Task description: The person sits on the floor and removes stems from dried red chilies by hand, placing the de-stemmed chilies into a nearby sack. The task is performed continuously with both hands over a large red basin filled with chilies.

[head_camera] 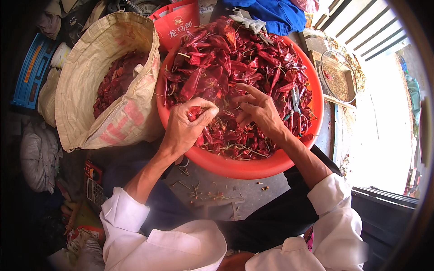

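A large red plastic basin point(234, 171) is heaped with dried red chili peppers point(217, 64). Above its near left part, my left hand point(188, 123) is closed around a piece of dried red chili point(194, 113), which shows between thumb and curled fingers. My right hand point(259, 110) hovers over the middle of the heap with its fingers apart; I see nothing held in it. Scissors point(296, 99) lie on the peppers at the basin's right side. Left of the basin, an open woven sack point(78, 91) holds more dried red chilies point(118, 81).
A pale work glove point(249, 23) rests on the heap's far edge. Behind the basin are a red bag point(176, 25) and blue cloth point(283, 17). A wooden tray point(339, 78) stands at right. Chili stems point(195, 193) litter the floor; a calculator point(95, 191) lies at left.
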Available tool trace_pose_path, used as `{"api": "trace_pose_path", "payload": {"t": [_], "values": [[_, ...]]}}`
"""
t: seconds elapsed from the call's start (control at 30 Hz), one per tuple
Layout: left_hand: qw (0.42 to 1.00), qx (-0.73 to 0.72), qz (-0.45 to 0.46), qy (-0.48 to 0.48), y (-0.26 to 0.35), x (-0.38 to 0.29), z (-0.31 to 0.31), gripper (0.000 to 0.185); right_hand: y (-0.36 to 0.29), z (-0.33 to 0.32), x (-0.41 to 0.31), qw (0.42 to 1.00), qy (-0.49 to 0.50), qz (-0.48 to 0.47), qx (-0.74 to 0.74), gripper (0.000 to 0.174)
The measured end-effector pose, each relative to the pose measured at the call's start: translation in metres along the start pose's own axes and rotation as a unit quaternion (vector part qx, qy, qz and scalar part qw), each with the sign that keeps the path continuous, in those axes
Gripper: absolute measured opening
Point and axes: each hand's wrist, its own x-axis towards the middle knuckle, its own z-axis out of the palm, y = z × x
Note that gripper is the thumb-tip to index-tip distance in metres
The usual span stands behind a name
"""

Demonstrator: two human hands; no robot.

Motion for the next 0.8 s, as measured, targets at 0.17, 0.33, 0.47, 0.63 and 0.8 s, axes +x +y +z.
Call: {"api": "trace_pose_path", "payload": {"t": [0.17, 0.33, 0.47, 0.63, 0.8], "values": [[1.000, -0.013, -0.002, -0.007, 0.003, -0.001, 0.002, 0.011, 0.000, -0.002, 0.006, 1.000, -0.017, 0.006, -0.002, 0.058], [1.000, -0.013, 0.007, -0.012, 0.002, -0.001, 0.000, 0.011, 0.007, -0.004, 0.010, 1.000, 0.001, -0.005, -0.014, 0.053], [1.000, -0.010, -0.003, -0.017, 0.000, 0.000, 0.000, 0.015, 0.010, -0.007, 0.013, 0.999, 0.032, 0.011, -0.022, 0.044], [1.000, -0.004, -0.012, -0.019, -0.001, 0.000, 0.000, 0.015, 0.006, -0.007, 0.011, 0.998, 0.063, 0.008, -0.023, 0.029], [1.000, 0.000, -0.007, -0.013, -0.003, 0.001, 0.001, 0.011, -0.009, -0.005, -0.003, 0.996, 0.091, -0.020, 0.014, 0.018]]}}
